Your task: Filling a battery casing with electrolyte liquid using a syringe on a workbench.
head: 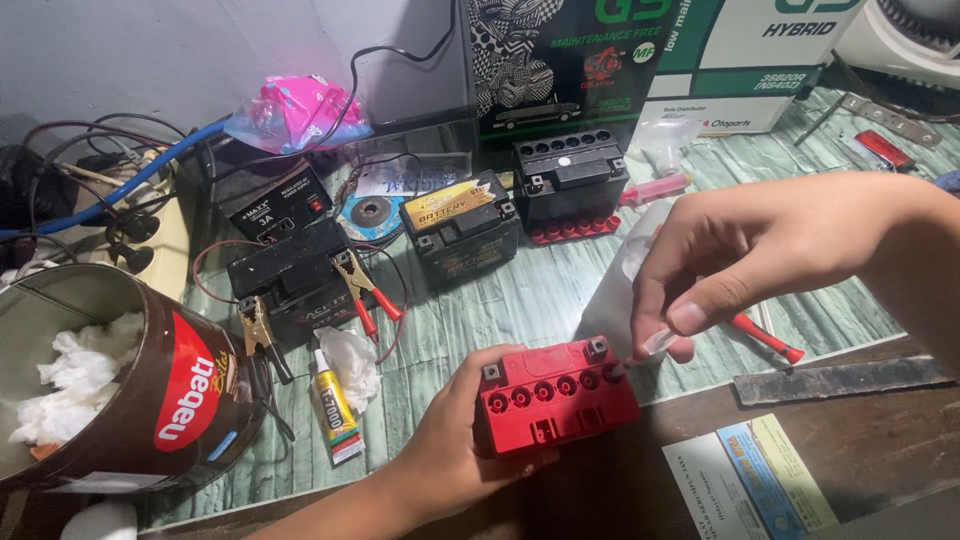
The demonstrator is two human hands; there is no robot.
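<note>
Your left hand [440, 455] grips red battery [555, 392] at near edge of desk [520, 300], fingers wrapped round its left side. Your right hand [740, 262] pinches clear plastic tube [655, 345], tip at rightmost fill hole. Keep battery level, tip centred over hole, squeeze slowly. Black batteries [465, 225] sit well apart, toward far edge.
</note>
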